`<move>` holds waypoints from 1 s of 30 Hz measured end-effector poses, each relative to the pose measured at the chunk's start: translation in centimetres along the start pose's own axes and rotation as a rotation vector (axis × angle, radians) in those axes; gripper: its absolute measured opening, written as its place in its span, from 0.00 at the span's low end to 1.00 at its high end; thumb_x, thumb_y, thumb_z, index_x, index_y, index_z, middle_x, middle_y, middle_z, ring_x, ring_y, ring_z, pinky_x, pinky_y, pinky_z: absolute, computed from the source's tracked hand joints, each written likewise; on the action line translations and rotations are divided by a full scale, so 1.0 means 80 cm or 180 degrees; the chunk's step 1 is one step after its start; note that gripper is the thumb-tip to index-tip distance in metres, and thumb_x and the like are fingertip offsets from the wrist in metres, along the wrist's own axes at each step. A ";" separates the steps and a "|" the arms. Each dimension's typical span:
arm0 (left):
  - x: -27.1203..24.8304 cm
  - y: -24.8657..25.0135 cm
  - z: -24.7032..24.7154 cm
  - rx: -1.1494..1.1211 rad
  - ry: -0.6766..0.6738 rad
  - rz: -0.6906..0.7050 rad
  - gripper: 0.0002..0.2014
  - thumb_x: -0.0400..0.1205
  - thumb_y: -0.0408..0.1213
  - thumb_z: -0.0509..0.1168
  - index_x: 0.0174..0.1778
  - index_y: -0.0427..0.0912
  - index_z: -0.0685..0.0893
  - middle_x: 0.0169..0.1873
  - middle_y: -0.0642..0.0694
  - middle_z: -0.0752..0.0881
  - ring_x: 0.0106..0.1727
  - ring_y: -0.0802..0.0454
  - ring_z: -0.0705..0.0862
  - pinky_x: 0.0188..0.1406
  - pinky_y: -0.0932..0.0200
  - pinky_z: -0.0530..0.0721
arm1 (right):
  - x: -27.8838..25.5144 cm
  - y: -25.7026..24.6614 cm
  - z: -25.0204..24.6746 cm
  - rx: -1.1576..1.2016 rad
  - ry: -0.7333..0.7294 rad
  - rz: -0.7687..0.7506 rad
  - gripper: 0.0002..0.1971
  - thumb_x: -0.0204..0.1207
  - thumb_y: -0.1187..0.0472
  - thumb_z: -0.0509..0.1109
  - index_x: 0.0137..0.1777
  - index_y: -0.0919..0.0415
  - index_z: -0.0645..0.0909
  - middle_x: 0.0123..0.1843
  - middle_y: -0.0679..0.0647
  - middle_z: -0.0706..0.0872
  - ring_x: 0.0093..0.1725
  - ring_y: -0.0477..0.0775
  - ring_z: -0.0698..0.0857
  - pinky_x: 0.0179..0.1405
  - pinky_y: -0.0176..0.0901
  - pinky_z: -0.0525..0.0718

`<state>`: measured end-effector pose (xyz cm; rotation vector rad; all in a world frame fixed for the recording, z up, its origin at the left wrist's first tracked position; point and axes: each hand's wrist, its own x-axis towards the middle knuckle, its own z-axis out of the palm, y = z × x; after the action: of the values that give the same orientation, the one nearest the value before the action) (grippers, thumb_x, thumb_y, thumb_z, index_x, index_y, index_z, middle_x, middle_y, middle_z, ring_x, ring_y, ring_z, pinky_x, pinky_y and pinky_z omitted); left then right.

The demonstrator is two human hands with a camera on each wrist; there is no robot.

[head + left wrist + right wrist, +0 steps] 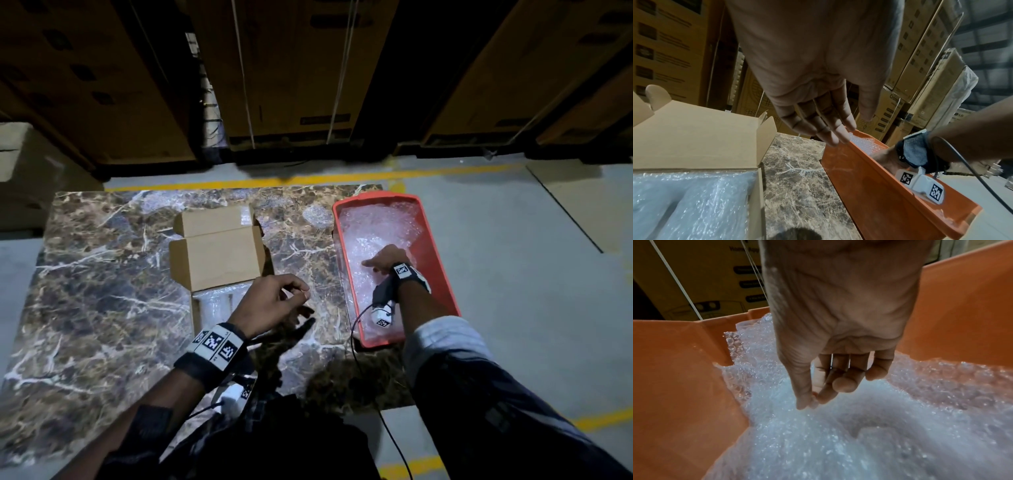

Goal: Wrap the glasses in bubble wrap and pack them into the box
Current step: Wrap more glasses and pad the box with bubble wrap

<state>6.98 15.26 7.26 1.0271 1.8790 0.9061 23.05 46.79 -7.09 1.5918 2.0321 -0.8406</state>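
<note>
**Reaching into the orange bin for bubble wrap**

My right hand [387, 262] was down inside the orange plastic bin [442, 270], thumb and forefinger pinching the crinkled, glistening bubble wrap [859, 434] that filled it. The wrap looked clear and pebbled, heaped in soft folds against the smooth bin walls. My left hand [270, 303] hung over the veined brown marble surface [102, 291], fingers loosely curled and holding nothing. Just left of it stood the plain cardboard box [219, 253], rectangular, its flaps folded back. Inside the box lay rounded bundles [694, 203] already swathed in bubble wrap, side by side; I could not make out the glasses through it.
</note>
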 end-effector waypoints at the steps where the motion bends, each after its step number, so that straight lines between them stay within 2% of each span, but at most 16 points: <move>1: 0.000 -0.001 0.001 -0.0012 -0.0015 -0.0015 0.05 0.84 0.45 0.73 0.52 0.51 0.91 0.45 0.55 0.92 0.35 0.52 0.89 0.42 0.54 0.86 | -0.005 -0.005 -0.004 -0.0004 -0.0024 -0.0008 0.25 0.64 0.41 0.86 0.46 0.63 0.92 0.46 0.58 0.94 0.46 0.60 0.93 0.50 0.51 0.93; 3: 0.001 -0.001 0.003 -0.0015 -0.0042 -0.0021 0.05 0.84 0.45 0.72 0.52 0.50 0.91 0.44 0.56 0.91 0.35 0.52 0.89 0.41 0.55 0.85 | -0.020 -0.013 -0.018 0.0136 -0.0103 -0.0074 0.20 0.67 0.47 0.86 0.48 0.63 0.92 0.48 0.58 0.94 0.46 0.58 0.93 0.44 0.44 0.90; 5: 0.002 -0.002 0.004 0.0000 -0.0055 -0.0016 0.05 0.84 0.45 0.72 0.52 0.50 0.91 0.44 0.56 0.91 0.35 0.53 0.89 0.40 0.57 0.84 | -0.038 -0.018 -0.034 0.0426 -0.0136 -0.0149 0.15 0.71 0.52 0.83 0.47 0.65 0.92 0.47 0.59 0.94 0.44 0.56 0.90 0.35 0.39 0.82; 7: 0.003 -0.001 0.003 0.0023 -0.0061 0.0000 0.05 0.84 0.45 0.72 0.52 0.51 0.91 0.44 0.57 0.91 0.35 0.55 0.88 0.41 0.58 0.84 | -0.056 -0.016 -0.046 0.0844 -0.0097 -0.0195 0.12 0.72 0.55 0.81 0.43 0.65 0.89 0.47 0.59 0.93 0.47 0.55 0.89 0.37 0.39 0.80; 10: 0.003 -0.002 0.001 0.0044 -0.0078 0.0005 0.06 0.84 0.45 0.72 0.53 0.51 0.91 0.46 0.58 0.91 0.37 0.55 0.88 0.44 0.57 0.85 | -0.093 -0.006 -0.059 0.1572 0.0001 -0.0324 0.09 0.74 0.58 0.80 0.40 0.61 0.83 0.47 0.56 0.90 0.51 0.55 0.88 0.53 0.48 0.84; 11: 0.003 -0.002 0.000 0.0032 -0.0089 0.0009 0.06 0.84 0.45 0.72 0.53 0.51 0.91 0.46 0.58 0.91 0.38 0.56 0.88 0.45 0.57 0.85 | -0.107 -0.002 -0.062 0.1794 0.0040 -0.0369 0.08 0.74 0.59 0.79 0.40 0.59 0.83 0.46 0.56 0.90 0.51 0.55 0.88 0.53 0.48 0.84; 15: -0.001 0.000 -0.005 -0.0148 -0.0104 0.0052 0.07 0.84 0.46 0.73 0.55 0.51 0.91 0.47 0.58 0.90 0.39 0.62 0.87 0.43 0.59 0.83 | -0.180 -0.002 -0.073 0.2439 0.0343 -0.0903 0.10 0.78 0.65 0.77 0.37 0.56 0.82 0.43 0.54 0.90 0.48 0.53 0.89 0.41 0.42 0.80; 17: -0.003 0.006 -0.007 -0.0323 -0.0051 0.0033 0.11 0.83 0.49 0.72 0.59 0.51 0.89 0.47 0.59 0.89 0.42 0.67 0.86 0.45 0.63 0.80 | -0.224 -0.015 -0.073 0.2395 0.0533 -0.1309 0.11 0.78 0.66 0.78 0.36 0.55 0.82 0.38 0.49 0.88 0.43 0.49 0.86 0.42 0.41 0.79; 20: -0.005 0.018 -0.014 -0.0983 -0.0091 -0.0181 0.24 0.79 0.60 0.71 0.68 0.54 0.83 0.53 0.53 0.91 0.51 0.59 0.90 0.54 0.59 0.83 | -0.300 -0.053 -0.059 0.2098 0.0566 -0.1969 0.11 0.77 0.67 0.79 0.36 0.55 0.82 0.35 0.43 0.86 0.39 0.45 0.83 0.46 0.38 0.80; 23: -0.008 0.026 -0.021 -0.1690 -0.0113 -0.0297 0.37 0.74 0.69 0.71 0.74 0.52 0.79 0.62 0.51 0.88 0.54 0.55 0.90 0.58 0.51 0.84 | -0.354 -0.099 -0.022 0.1599 0.0631 -0.2332 0.09 0.75 0.59 0.80 0.37 0.52 0.83 0.37 0.44 0.88 0.40 0.45 0.86 0.52 0.47 0.85; 24: -0.010 0.026 -0.026 -0.1886 -0.0025 -0.0326 0.38 0.73 0.70 0.73 0.74 0.50 0.80 0.60 0.52 0.88 0.53 0.54 0.90 0.56 0.50 0.84 | -0.366 -0.114 -0.010 0.1385 0.0722 -0.2421 0.09 0.75 0.56 0.79 0.37 0.50 0.83 0.36 0.43 0.88 0.39 0.43 0.86 0.53 0.50 0.86; 26: -0.016 0.025 -0.038 -0.2026 0.0109 -0.0391 0.36 0.72 0.69 0.74 0.67 0.46 0.86 0.49 0.52 0.91 0.48 0.50 0.90 0.52 0.46 0.85 | -0.380 -0.138 0.015 0.1038 0.0965 -0.2564 0.08 0.75 0.48 0.76 0.38 0.46 0.81 0.36 0.39 0.87 0.36 0.39 0.85 0.61 0.48 0.85; 27: -0.019 0.020 -0.046 -0.1971 0.0110 -0.0425 0.33 0.72 0.69 0.74 0.60 0.45 0.90 0.47 0.49 0.92 0.50 0.46 0.91 0.55 0.43 0.85 | -0.387 -0.148 0.024 0.0927 0.1081 -0.2642 0.08 0.76 0.47 0.76 0.39 0.44 0.80 0.36 0.37 0.86 0.35 0.39 0.85 0.63 0.34 0.79; 28: -0.024 0.018 -0.054 -0.1923 0.0101 -0.0472 0.31 0.72 0.70 0.74 0.52 0.44 0.92 0.44 0.45 0.93 0.50 0.44 0.91 0.58 0.42 0.84 | -0.393 -0.157 0.030 0.0800 0.1195 -0.2690 0.08 0.77 0.48 0.76 0.41 0.43 0.80 0.38 0.37 0.87 0.35 0.41 0.85 0.59 0.19 0.71; 29: -0.030 0.014 -0.061 -0.1932 0.0112 -0.0485 0.29 0.72 0.68 0.75 0.46 0.43 0.91 0.41 0.43 0.92 0.48 0.44 0.91 0.58 0.44 0.84 | -0.399 -0.164 0.036 0.0672 0.1295 -0.2762 0.07 0.78 0.48 0.76 0.43 0.44 0.81 0.39 0.38 0.88 0.35 0.42 0.85 0.53 0.16 0.68; 30: -0.036 0.008 -0.068 -0.2019 0.0158 -0.0475 0.27 0.74 0.65 0.75 0.45 0.40 0.91 0.39 0.42 0.90 0.44 0.46 0.89 0.54 0.49 0.84 | -0.403 -0.171 0.041 0.0581 0.1322 -0.2889 0.06 0.78 0.47 0.76 0.45 0.45 0.83 0.41 0.39 0.88 0.37 0.42 0.84 0.48 0.19 0.70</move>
<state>3.43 11.85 11.04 0.4749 1.5178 1.3255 17.91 19.43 14.44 0.9056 3.1295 -1.0610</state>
